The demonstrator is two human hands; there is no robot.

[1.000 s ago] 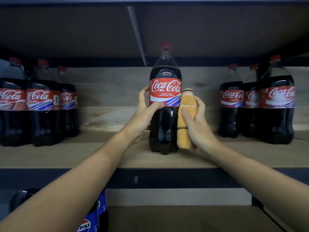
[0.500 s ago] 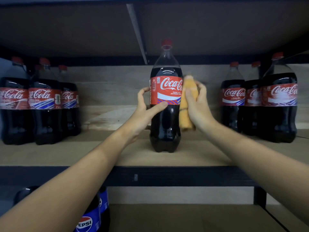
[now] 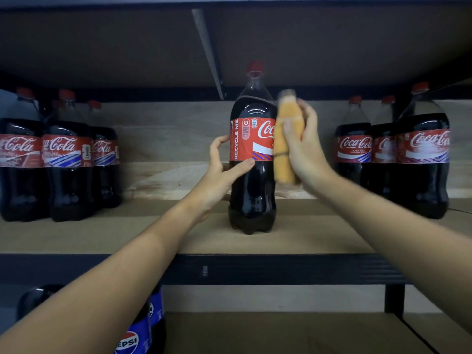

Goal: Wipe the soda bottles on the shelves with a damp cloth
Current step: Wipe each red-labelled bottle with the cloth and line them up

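Observation:
A large Coca-Cola bottle (image 3: 251,180) with a red cap stands upright in the middle of the wooden shelf (image 3: 127,238). My left hand (image 3: 221,172) grips its left side, thumb across the front just under the label. My right hand (image 3: 305,152) holds a folded orange cloth (image 3: 284,139) pressed against the bottle's right side, from shoulder down past the label. The cloth and right hand are blurred. The label shows "RECYCLE ME" facing me.
Three Coca-Cola bottles (image 3: 63,159) stand at the shelf's left, three more Coca-Cola bottles (image 3: 398,157) at its right. Pepsi bottles (image 3: 143,333) sit on the lower shelf at bottom left. The upper shelf's underside (image 3: 229,42) hangs close above the cap.
The bottle has turned, so the Coca-Cola logo moved right and "RECYCLE ME" faces me. My right hand slid the cloth upward along the bottle's right side.

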